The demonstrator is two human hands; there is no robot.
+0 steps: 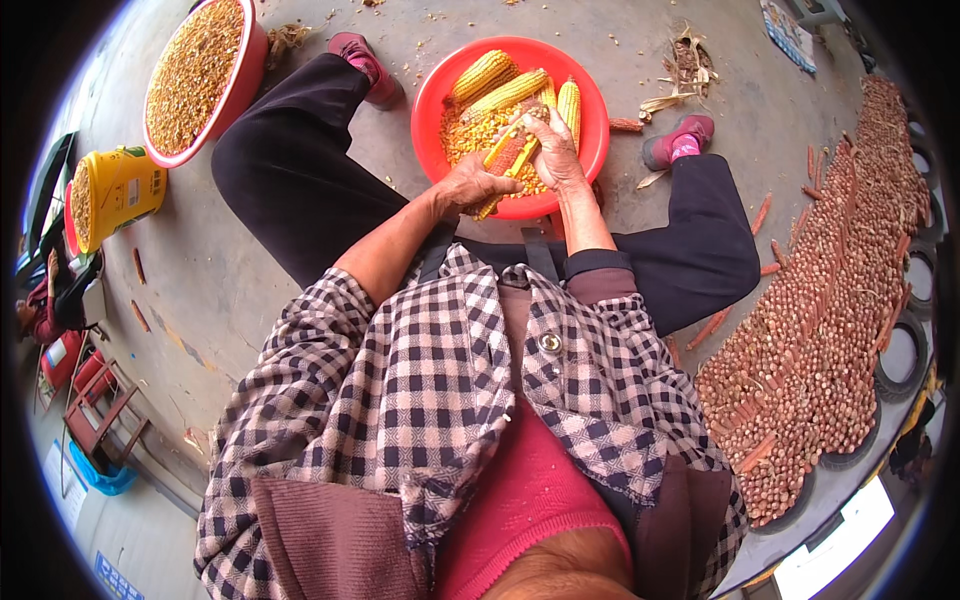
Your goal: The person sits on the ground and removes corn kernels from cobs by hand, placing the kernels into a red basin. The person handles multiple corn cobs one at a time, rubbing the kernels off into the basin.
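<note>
A partly shelled corn cob (507,154) is held at a slant over the red plastic basin (421,112). Its reddish core shows along the middle, with yellow kernels along the sides. My left hand (471,184) grips the lower end. Around the upper part is my right hand (555,146); whether its fingers also press a second cob there, I cannot tell. Loose yellow kernels (457,136) cover the bottom of the basin. Several whole corn ears (510,94) lie on them, towards the far side and the right.
At left stand a pink tub of kernels (196,75) and a yellow bucket (127,193), also holding kernels. A long pile of bare cobs (810,345) lies at right, beside tyres (900,360). Husks (686,64) litter the concrete floor. Another person (49,292) is at far left.
</note>
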